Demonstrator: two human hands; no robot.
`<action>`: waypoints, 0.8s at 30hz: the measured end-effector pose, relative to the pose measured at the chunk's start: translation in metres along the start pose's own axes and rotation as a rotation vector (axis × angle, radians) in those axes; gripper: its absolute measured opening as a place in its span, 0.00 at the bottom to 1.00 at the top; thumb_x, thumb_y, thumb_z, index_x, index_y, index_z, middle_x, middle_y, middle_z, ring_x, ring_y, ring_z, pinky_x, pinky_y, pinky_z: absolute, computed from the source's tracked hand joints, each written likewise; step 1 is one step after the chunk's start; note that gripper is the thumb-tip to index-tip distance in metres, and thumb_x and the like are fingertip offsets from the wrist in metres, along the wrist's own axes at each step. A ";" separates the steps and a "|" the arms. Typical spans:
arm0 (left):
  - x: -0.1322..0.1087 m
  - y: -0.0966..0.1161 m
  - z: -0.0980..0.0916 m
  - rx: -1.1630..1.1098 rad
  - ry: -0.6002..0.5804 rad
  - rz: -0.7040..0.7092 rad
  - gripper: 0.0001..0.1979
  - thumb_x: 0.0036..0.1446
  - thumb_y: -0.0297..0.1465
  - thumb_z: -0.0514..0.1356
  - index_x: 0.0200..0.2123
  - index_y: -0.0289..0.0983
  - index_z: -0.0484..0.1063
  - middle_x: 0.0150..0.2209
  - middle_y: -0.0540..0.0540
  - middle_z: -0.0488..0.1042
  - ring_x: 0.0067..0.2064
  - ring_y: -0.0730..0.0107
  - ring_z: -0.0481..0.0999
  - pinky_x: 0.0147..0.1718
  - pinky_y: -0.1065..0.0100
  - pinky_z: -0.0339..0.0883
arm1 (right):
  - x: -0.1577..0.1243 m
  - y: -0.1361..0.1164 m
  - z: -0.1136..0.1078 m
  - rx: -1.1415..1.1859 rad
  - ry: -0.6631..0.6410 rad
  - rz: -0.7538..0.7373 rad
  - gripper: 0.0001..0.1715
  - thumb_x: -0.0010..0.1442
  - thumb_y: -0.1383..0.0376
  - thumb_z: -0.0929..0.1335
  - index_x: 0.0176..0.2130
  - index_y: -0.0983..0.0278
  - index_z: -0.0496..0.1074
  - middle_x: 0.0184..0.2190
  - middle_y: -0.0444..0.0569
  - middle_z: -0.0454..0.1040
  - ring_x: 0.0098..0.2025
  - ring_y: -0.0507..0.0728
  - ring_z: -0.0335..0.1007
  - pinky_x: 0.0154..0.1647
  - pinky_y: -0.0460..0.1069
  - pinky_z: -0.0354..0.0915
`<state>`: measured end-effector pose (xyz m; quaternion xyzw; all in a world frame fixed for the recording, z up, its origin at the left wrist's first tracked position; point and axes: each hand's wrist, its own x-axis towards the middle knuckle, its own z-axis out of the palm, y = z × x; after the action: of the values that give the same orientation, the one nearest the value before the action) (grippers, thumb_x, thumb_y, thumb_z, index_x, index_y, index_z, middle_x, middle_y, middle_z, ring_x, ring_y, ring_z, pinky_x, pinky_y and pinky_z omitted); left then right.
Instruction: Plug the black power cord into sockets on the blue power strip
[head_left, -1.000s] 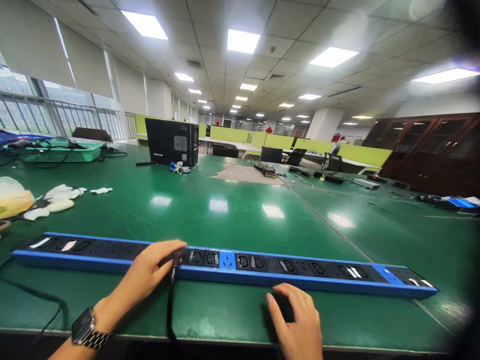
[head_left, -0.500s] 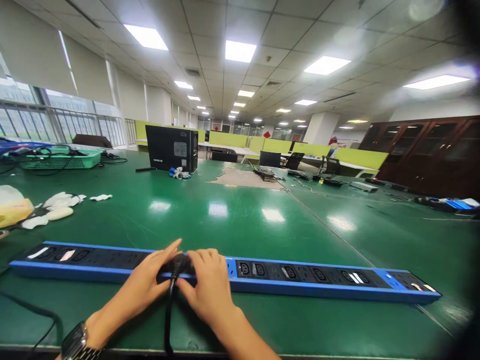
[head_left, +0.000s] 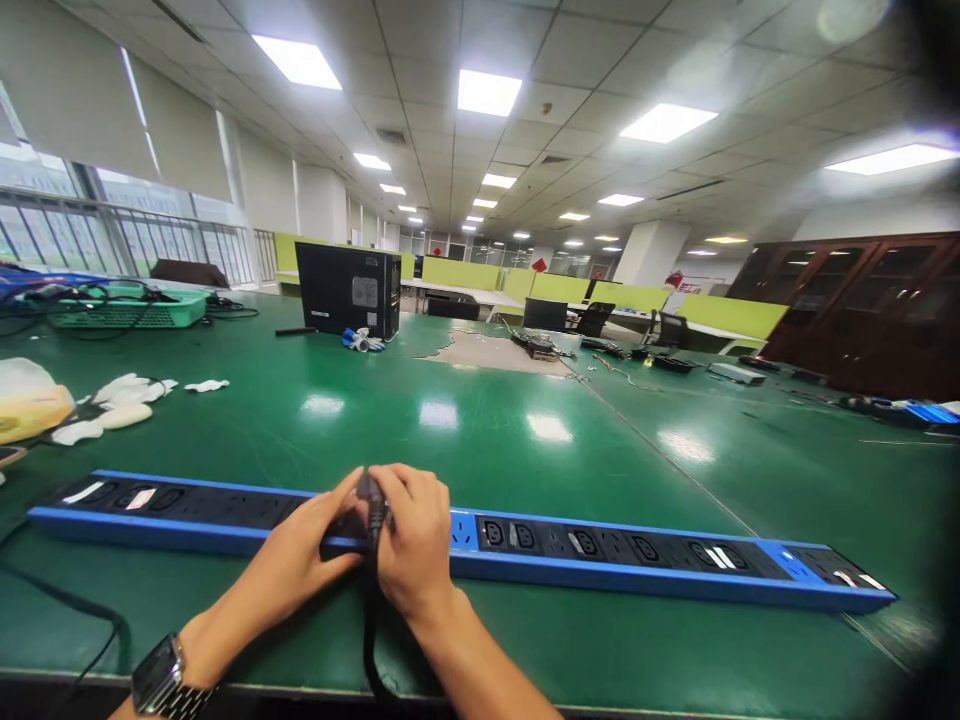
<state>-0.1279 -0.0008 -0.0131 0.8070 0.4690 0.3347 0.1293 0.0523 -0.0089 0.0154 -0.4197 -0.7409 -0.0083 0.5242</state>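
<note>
A long blue and black power strip (head_left: 600,555) lies across the near edge of the green table (head_left: 465,430). My right hand (head_left: 412,535) is closed around a black plug (head_left: 369,495) standing over the strip's middle sockets, its black cord (head_left: 370,620) running down over the table edge. My left hand (head_left: 311,535), with a wristwatch (head_left: 161,675) on the wrist, rests on the strip beside the plug, fingers touching it and the strip. Whether the plug sits in a socket is hidden by the fingers.
White gloves (head_left: 112,400) and a yellow bag (head_left: 26,410) lie at the left. A green basket (head_left: 124,305) with cables stands far left. A black computer case (head_left: 346,290) stands at the back. Another black cable (head_left: 67,605) runs along the near left edge.
My right hand moved from the table edge at the right onto the plug and closed on it. The plug has tilted up from the strip. My left hand stayed on the strip.
</note>
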 end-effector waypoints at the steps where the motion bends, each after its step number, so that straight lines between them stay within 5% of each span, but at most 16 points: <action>1: 0.000 0.000 -0.001 0.001 -0.010 -0.009 0.43 0.53 0.32 0.63 0.68 0.45 0.46 0.57 0.43 0.72 0.56 0.56 0.73 0.57 0.55 0.65 | 0.004 0.002 -0.008 0.007 0.027 0.019 0.16 0.64 0.61 0.64 0.51 0.59 0.69 0.46 0.48 0.75 0.47 0.56 0.67 0.47 0.52 0.61; 5: 0.000 0.006 -0.004 0.021 -0.031 -0.017 0.44 0.54 0.35 0.64 0.69 0.47 0.44 0.57 0.44 0.73 0.58 0.56 0.71 0.58 0.52 0.62 | 0.000 0.038 -0.056 -0.026 0.095 0.179 0.17 0.65 0.59 0.62 0.50 0.62 0.70 0.47 0.51 0.76 0.48 0.56 0.69 0.50 0.53 0.64; 13: 0.005 0.016 -0.002 0.029 0.041 -0.075 0.38 0.54 0.41 0.63 0.65 0.44 0.55 0.52 0.44 0.77 0.55 0.54 0.74 0.55 0.53 0.67 | -0.073 0.132 -0.153 -0.252 0.030 0.357 0.23 0.62 0.50 0.63 0.48 0.62 0.73 0.46 0.53 0.77 0.48 0.60 0.72 0.51 0.57 0.67; 19: 0.010 0.024 -0.001 -0.007 0.059 -0.129 0.31 0.56 0.43 0.61 0.62 0.42 0.62 0.49 0.44 0.79 0.52 0.54 0.77 0.53 0.52 0.69 | -0.071 0.130 -0.164 -0.367 -0.112 0.239 0.19 0.64 0.54 0.63 0.49 0.61 0.72 0.47 0.53 0.76 0.49 0.59 0.71 0.52 0.57 0.66; 24: 0.015 0.050 0.021 -0.082 0.054 -0.022 0.21 0.59 0.40 0.59 0.54 0.41 0.70 0.50 0.43 0.78 0.52 0.56 0.76 0.55 0.52 0.67 | -0.068 0.124 -0.162 -0.458 -0.139 0.150 0.17 0.64 0.57 0.63 0.50 0.59 0.71 0.46 0.50 0.76 0.48 0.57 0.71 0.49 0.56 0.67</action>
<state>-0.0755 -0.0121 0.0032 0.7865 0.4673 0.3737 0.1531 0.2615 -0.0433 -0.0181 -0.5810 -0.7208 -0.1082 0.3623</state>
